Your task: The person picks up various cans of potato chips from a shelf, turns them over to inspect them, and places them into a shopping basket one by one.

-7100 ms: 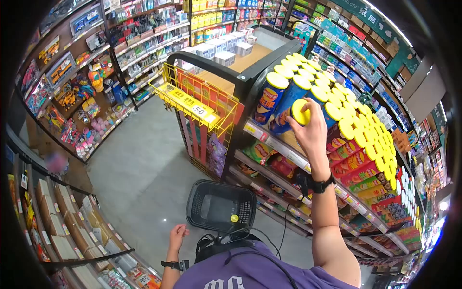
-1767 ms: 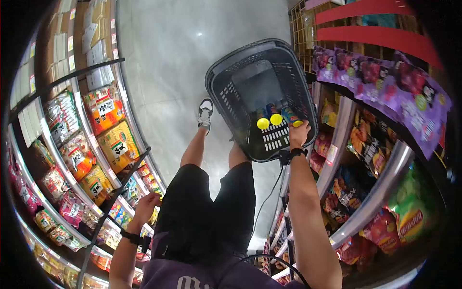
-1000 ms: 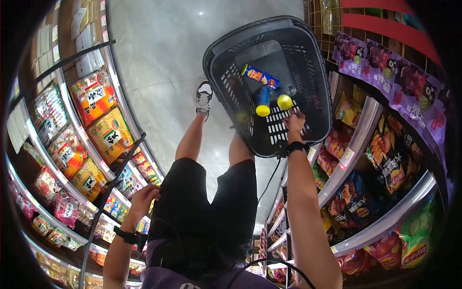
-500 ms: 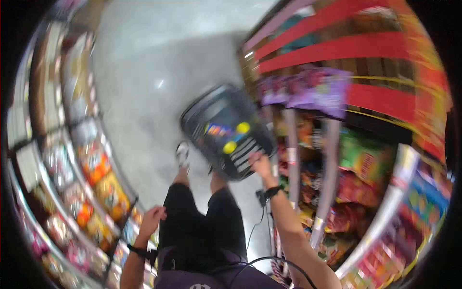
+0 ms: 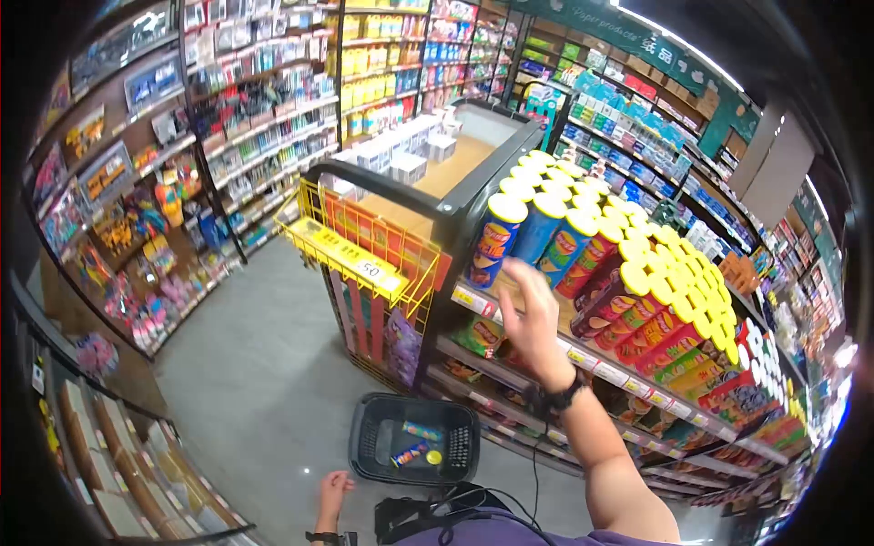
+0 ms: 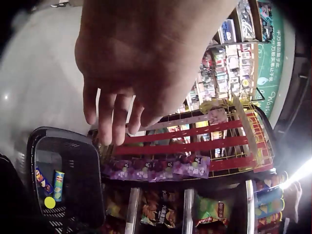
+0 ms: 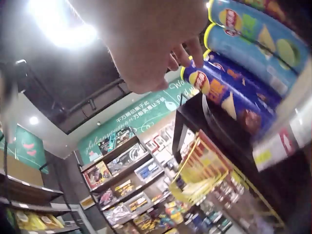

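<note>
My right hand [image 5: 533, 314] reaches up to the shelf front, its fingers extended and nothing held. A dark blue chip canister [image 5: 496, 241] with a yellow lid stands close beyond the fingers, and light blue canisters [image 5: 542, 227] are to its right. From the right wrist, the fingers [image 7: 180, 56] overlap the lid end of a dark blue canister [image 7: 229, 97]. Down at my side, my left hand [image 5: 335, 494] hangs relaxed; its fingers are loosely extended in the left wrist view. A black basket [image 5: 358, 432] on the floor holds a blue canister [image 5: 410, 455], a teal canister [image 5: 421, 431] and one showing its yellow lid [image 5: 434, 458].
A yellow wire rack [image 5: 419, 300] with a price sign juts from the shelf end, above purple snack bags [image 5: 402, 346]. Rows of yellow-lidded canisters [image 5: 674, 282] continue to the right. Another shelf [image 5: 118, 455] lines the left, with grey floor [image 5: 246, 364] between.
A canister gripped by the right hand went from shelf to basket and was let go; canisters there tipped over. The right hand has risen back to the shelf, and the head view has swung up.
</note>
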Action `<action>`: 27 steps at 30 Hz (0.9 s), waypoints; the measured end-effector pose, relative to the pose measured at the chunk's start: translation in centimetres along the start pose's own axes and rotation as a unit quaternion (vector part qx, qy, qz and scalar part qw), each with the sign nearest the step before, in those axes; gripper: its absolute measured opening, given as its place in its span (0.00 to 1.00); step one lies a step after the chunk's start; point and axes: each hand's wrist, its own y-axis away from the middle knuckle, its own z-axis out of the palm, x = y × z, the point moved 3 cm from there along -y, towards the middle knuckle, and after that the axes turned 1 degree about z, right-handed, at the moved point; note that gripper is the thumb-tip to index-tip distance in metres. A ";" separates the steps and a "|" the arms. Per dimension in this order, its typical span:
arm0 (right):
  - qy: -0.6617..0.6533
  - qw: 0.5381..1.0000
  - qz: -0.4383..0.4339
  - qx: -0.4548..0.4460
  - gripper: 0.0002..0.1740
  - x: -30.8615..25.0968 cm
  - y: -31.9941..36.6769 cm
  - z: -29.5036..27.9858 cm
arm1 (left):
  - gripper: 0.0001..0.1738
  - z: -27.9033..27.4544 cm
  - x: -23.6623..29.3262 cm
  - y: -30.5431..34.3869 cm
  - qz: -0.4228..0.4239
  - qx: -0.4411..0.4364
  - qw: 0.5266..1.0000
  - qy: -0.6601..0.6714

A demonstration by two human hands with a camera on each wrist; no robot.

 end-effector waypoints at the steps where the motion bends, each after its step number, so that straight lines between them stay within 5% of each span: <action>1: 0.043 0.999 0.001 0.001 0.28 0.1 -2.1 -0.2 | 0.13 0.3 0.6 -0.2 0.009 0.000 1.000 -0.007; 4: 0.126 0.992 0.018 -0.026 0.38 2.6 -5.2 1.9 | 0.13 1.5 0.9 -0.3 0.007 -0.025 0.999 -0.036; 8: 0.048 0.996 0.067 -0.014 0.34 3.1 -4.6 3.3 | 0.13 1.3 -1.9 -0.3 0.005 -0.053 0.996 -0.076; 19: 0.012 0.999 0.020 -0.031 0.37 -4.2 3.5 -5.8 | 0.13 -3.3 -13.3 5.3 -0.107 -0.020 0.993 -0.033; 22: -0.054 0.979 0.071 -0.184 0.39 -4.6 8.2 -4.3 | 0.12 -5.1 -16.7 7.2 -0.176 0.014 0.983 -0.058; 26: -0.127 0.884 0.203 -0.401 0.42 -1.8 19.2 4.1 | 0.12 -6.6 -24.2 9.3 -0.220 0.044 0.974 -0.008; 27: -0.105 0.868 0.245 -0.419 0.43 -0.4 23.3 6.7 | 0.13 -6.3 -25.1 10.2 -0.161 0.009 0.986 0.031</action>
